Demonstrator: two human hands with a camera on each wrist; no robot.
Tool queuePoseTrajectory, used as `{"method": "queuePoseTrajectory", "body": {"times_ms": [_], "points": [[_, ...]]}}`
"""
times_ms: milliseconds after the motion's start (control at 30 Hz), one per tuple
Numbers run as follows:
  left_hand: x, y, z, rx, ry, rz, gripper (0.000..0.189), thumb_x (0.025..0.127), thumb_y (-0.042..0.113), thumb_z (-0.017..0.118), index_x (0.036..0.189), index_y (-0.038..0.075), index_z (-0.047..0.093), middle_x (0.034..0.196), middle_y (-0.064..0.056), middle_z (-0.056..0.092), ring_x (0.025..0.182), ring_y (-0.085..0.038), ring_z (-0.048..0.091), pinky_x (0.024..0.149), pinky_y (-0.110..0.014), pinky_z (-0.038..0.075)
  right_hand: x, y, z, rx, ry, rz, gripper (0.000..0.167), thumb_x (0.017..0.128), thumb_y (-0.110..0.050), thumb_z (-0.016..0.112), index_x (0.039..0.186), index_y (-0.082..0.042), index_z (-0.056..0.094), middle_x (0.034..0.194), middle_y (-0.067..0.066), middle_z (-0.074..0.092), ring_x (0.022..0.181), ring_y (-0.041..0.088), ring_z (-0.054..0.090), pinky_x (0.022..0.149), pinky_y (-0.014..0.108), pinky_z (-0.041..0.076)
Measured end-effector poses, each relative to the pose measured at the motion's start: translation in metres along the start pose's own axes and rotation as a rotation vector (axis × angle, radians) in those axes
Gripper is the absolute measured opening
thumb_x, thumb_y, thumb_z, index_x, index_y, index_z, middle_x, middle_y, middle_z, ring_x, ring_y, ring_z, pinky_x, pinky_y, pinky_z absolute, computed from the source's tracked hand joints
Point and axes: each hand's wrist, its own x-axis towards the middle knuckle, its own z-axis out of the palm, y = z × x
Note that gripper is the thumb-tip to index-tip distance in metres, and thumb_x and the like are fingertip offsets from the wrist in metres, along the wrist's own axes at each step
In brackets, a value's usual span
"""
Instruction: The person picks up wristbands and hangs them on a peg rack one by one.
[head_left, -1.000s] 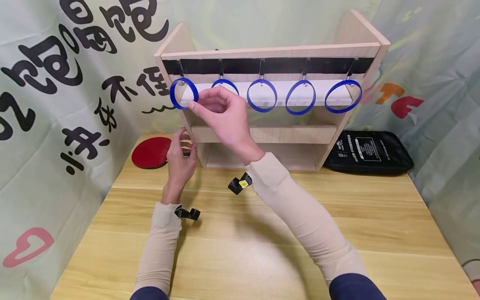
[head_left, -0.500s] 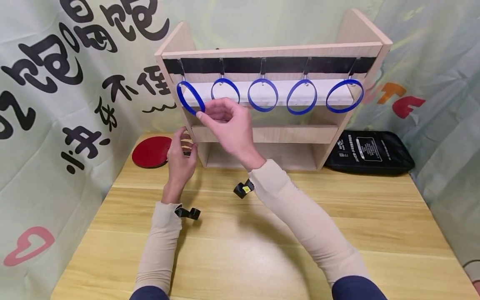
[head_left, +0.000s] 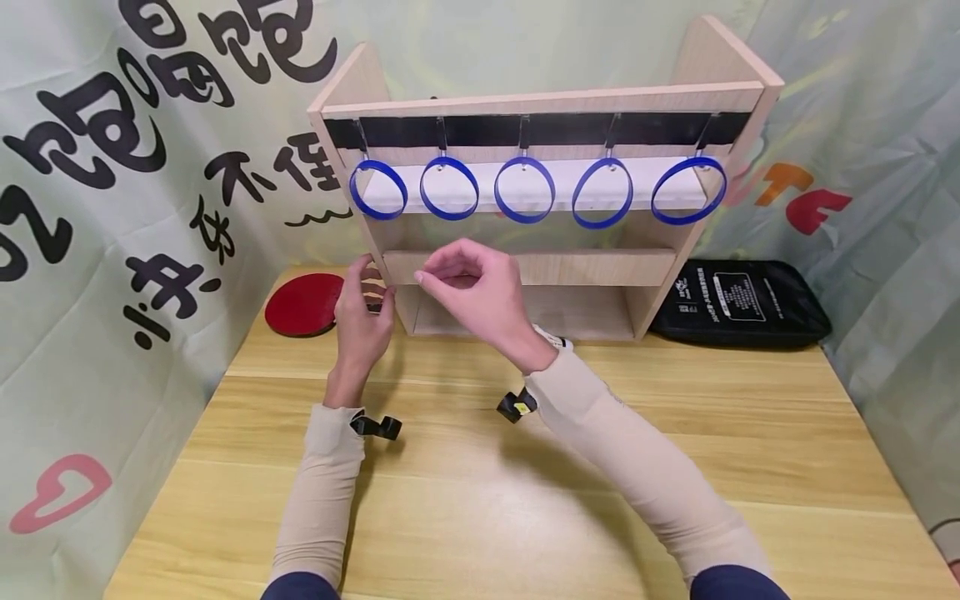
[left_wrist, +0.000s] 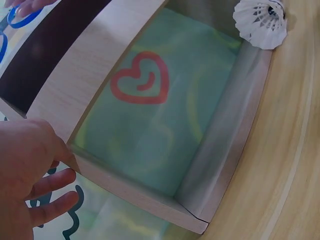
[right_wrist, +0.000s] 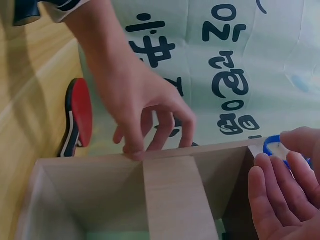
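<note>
Several thin blue rings hang in a row from small hooks under the black strip of a wooden shelf rack (head_left: 600, 268). The leftmost ring (head_left: 382, 216) hangs at the row's end, apart from both hands. My right hand (head_left: 483, 296) is below the row, in front of the middle board, with fingers loosely bent and nothing between them. Fingertips of my left hand (head_left: 363, 317) touch the rack's left side panel low down; the right wrist view shows this left hand (right_wrist: 132, 95) with relaxed, spread fingers along the panel's edge.
A red table tennis bat (head_left: 300, 307) lies left of the rack, its handle partly behind my left hand. A black case (head_left: 738, 304) lies to the right. A white shuttlecock (left_wrist: 262, 25) is at the rack's foot, mostly hidden by my right wrist in the head view.
My right hand has let go of the leftmost ring and moved down and to the right. That ring, tilted and pulled before, now hangs freely. The left hand has stayed put.
</note>
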Motion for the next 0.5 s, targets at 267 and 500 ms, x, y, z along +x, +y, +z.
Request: {"method": "queuePoseTrajectory", "body": {"times_ms": [267, 500], "points": [[-0.001, -0.001, -0.001, 0.009, -0.006, -0.008, 0.054, 0.102, 0.000, 0.071, 0.152, -0.002, 0.050, 0.125, -0.029, 0.069, 0.100, -0.041, 0.076, 0.085, -0.057, 0.069, -0.015, 0.008, -0.016, -0.018, -0.006, 0.018, 0.015, 0.092, -0.007, 0.087, 0.104, -0.002, 0.080, 0.102, 0.014, 0.084, 0.092, 0.023, 0.082, 0.088, 0.030, 0.068], [0.001, -0.001, 0.000, -0.005, 0.000, -0.001, 0.053, 0.102, -0.002, 0.070, 0.150, -0.002, 0.051, 0.124, -0.028, 0.070, 0.100, -0.043, 0.076, 0.085, -0.062, 0.067, -0.026, 0.018, -0.033, -0.094, -0.009, 0.041, 0.017, 0.092, -0.012, 0.088, 0.106, -0.006, 0.081, 0.104, 0.010, 0.084, 0.091, 0.019, 0.080, 0.088, 0.029, 0.067]]}}
